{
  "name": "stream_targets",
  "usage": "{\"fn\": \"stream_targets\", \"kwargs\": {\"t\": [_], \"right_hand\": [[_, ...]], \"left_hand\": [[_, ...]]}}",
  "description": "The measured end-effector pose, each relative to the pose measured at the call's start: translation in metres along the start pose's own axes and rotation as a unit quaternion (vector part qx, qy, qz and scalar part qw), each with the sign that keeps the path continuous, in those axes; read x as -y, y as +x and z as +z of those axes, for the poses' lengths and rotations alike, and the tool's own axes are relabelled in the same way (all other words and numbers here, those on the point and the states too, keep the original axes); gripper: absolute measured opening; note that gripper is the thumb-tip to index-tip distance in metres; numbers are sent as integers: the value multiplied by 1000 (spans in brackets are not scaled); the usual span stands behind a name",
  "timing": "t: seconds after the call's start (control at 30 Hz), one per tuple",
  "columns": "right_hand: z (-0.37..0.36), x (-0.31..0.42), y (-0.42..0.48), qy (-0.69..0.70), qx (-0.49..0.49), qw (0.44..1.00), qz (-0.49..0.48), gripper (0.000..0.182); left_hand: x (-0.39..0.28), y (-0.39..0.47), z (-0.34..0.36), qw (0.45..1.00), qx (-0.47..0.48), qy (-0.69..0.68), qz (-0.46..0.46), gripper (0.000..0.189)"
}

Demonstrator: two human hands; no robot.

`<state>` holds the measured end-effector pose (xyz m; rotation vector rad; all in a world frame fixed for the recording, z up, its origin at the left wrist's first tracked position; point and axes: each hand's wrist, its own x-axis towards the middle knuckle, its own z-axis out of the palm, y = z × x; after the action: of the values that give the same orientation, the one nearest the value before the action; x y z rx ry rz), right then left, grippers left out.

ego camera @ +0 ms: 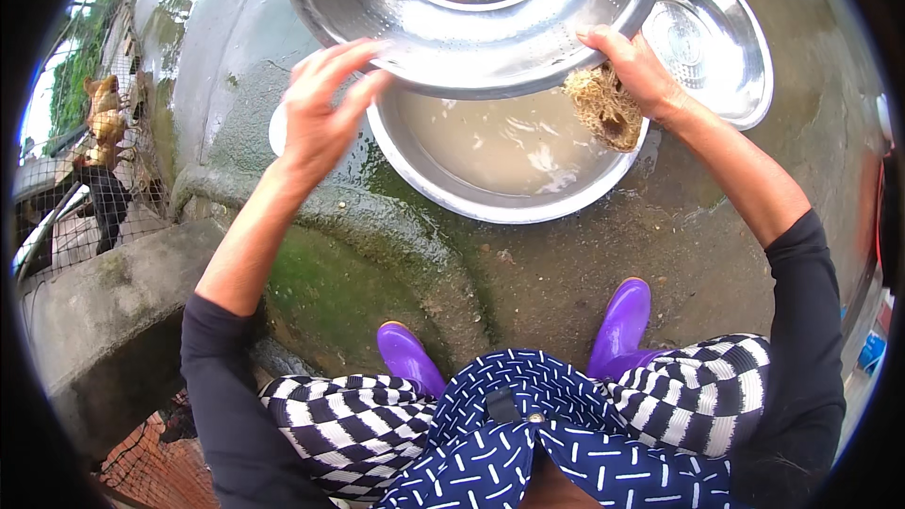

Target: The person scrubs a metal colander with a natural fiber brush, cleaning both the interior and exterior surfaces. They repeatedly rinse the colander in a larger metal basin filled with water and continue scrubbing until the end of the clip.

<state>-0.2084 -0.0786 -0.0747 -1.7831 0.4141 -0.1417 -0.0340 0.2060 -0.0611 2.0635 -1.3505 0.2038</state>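
A wide perforated stainless steel basin [466,49] is tilted above a second metal basin [509,211] of cloudy water [488,138] on the ground. My right hand [633,74] grips the perforated basin's rim at its lower right, with a tan fibrous scrubber [608,109] under the palm, hanging over the water. At the lower left of that rim is my left hand [329,95], blurred, its fingers spread; whether they touch the rim is not clear.
Another shiny metal basin [756,63] lies at the upper right. A low concrete ledge [134,283] and wire netting [63,205] with chickens [106,116] behind it stand to the left. Purple rubber boots [622,325] rest on the wet concrete floor [537,268].
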Motion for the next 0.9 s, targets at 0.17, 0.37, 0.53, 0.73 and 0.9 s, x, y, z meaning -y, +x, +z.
{"fn": "stream_targets", "kwargs": {"t": [0.17,0.37,0.53,0.73,0.9], "right_hand": [[22,18,2,29,-36,998,-36,36],[11,17,-11,12,-75,997,-29,34],[13,8,-5,63,-71,994,-49,34],[11,17,-9,130,-8,991,23,27],[6,-4,-13,194,0,979,65,30]], "left_hand": [[-76,49,54,985,98,-50,133,31],[-58,18,61,976,76,21,205,36],[-60,20,66,977,95,34,188,42],[-87,54,65,964,208,-35,162,48],[-37,29,28,940,264,176,125,66]]}}
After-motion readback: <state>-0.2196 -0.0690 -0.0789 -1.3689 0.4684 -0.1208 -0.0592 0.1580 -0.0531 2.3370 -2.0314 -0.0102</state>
